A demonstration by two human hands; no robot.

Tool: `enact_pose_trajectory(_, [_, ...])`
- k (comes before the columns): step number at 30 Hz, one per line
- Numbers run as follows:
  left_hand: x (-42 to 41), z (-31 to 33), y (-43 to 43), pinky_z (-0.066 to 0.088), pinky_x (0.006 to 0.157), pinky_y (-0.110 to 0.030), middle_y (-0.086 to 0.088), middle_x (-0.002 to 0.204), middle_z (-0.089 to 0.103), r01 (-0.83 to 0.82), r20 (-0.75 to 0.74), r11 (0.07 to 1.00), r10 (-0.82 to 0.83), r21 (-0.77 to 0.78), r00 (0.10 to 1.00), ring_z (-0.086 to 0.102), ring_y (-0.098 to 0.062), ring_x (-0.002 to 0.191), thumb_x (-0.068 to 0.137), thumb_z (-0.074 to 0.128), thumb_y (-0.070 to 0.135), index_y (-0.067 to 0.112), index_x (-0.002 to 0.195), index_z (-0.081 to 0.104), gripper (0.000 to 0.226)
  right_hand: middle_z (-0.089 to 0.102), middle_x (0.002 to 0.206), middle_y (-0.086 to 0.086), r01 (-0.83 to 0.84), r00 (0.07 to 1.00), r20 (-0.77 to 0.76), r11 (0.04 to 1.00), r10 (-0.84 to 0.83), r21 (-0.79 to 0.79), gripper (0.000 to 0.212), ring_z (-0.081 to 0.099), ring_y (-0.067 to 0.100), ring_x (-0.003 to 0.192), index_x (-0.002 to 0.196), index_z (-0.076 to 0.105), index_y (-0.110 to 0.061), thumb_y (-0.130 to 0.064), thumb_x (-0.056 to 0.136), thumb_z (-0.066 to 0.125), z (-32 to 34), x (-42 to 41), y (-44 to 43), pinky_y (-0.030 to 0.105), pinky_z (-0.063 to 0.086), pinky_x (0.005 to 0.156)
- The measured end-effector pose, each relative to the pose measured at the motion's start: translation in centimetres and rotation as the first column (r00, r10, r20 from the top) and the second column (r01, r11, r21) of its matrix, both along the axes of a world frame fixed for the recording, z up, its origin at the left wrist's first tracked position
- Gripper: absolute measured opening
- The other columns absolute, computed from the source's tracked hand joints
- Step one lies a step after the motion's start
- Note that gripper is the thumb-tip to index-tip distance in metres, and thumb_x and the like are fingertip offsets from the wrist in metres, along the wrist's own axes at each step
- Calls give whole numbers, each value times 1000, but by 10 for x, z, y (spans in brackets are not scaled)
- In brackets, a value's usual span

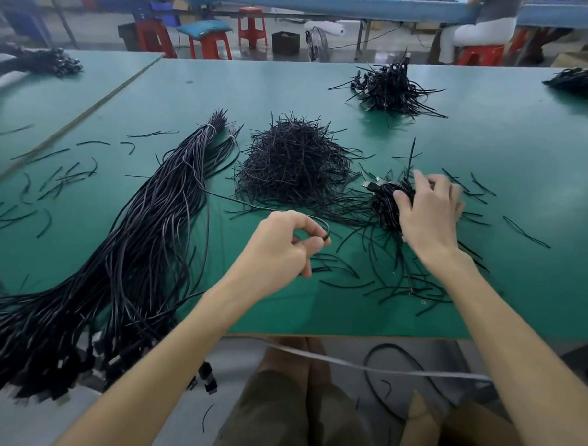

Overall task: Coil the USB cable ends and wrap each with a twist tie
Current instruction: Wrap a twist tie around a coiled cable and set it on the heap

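Hands, head view. My left hand [285, 246] pinches a thin black cable [326, 228], its end curved into a loop between curled fingers. My right hand [428, 210] lies on a small heap of coiled cables [384, 206]; motion blur hides whether it grips. Twist ties [295, 165] are piled just left of that heap on the green table [491, 147], with a long cable bundle [144, 229] farther left.

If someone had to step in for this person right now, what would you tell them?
Left hand pinches a looped cable. Right hand rests on a small heap of coiled cables; its grip is blurred.
Twist ties are piled mid-table.
Done: another coiled heap farther back.
Left to do: the big uncoiled bundle on the left.
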State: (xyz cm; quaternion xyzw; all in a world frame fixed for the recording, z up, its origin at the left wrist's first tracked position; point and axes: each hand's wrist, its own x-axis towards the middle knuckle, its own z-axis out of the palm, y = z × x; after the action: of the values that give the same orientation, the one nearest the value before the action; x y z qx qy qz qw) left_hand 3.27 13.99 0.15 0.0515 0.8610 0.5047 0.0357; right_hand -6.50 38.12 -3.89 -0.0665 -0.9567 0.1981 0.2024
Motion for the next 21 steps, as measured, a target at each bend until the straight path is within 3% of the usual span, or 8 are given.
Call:
enact_pose_trajectory(3, [-1,-2,2,33,42,-13,-7,57,70,21,-12,1000,-21,13,1000,61,-12,55,99,64,8,27,85,65,24,47,143,10,-222,960,-159,972,232,81,62,36,30,133,151,44,-18,-14,94,67,15,18,-26,45,30,110])
enact_pose_trajectory(5, [0,-3,7,32,43,-15,-7,55,68,63,-22,998,-63,13,998,51,-7,44,97,65,7,29,81,66,28,52,141,6,-539,818,-166,834,551,114,71,43,28,129,149,49,-20,-7,84,73,20,35,-52,42,34,110])
enact_pose_trajectory(7, [-1,-3,10,31,42,-12,-1,48,64,101,-34,995,-100,27,994,46,-1,37,95,65,3,24,79,66,26,59,134,8,-769,639,-115,635,761,-72,73,51,27,123,144,55,-13,10,75,68,14,51,-77,35,40,107])
enact_pose_trajectory(8, [-1,-4,9,30,40,-11,0,47,63,106,-35,993,-104,45,994,44,1,34,95,65,3,21,79,67,25,65,126,9,-781,609,-107,572,786,-250,71,57,26,115,138,61,-10,18,73,61,12,54,-83,33,46,100])
enact_pose_trajectory(10, [-3,-6,2,29,38,-11,-3,49,64,103,-33,993,-101,64,994,41,1,32,97,67,9,22,81,68,21,73,104,2,-715,652,-99,565,752,-412,55,66,14,95,120,72,-9,20,76,56,10,53,-84,29,52,83])
enact_pose_trajectory(13, [-7,-16,-12,35,44,-20,-5,51,66,94,-26,996,-95,-8,995,43,-7,38,97,69,25,24,86,72,12,75,93,-5,-686,687,-52,624,725,-375,28,68,7,87,105,76,-13,5,95,57,3,49,-75,22,50,80])
enact_pose_trajectory(18, [-13,-25,-28,38,46,-20,-5,63,70,142,-9,985,-144,-100,990,56,-18,42,102,61,34,23,79,73,28,72,88,5,-507,840,-101,704,533,-497,33,69,15,67,101,69,-10,9,98,42,-3,38,-64,16,47,57])
enact_pose_trajectory(21, [-13,-25,-45,39,44,-18,4,80,75,286,154,946,-264,-150,952,54,-14,43,107,49,36,16,82,71,39,72,83,8,-345,929,-135,677,344,-650,31,70,17,60,96,65,-14,-2,105,38,2,27,-49,28,50,46])
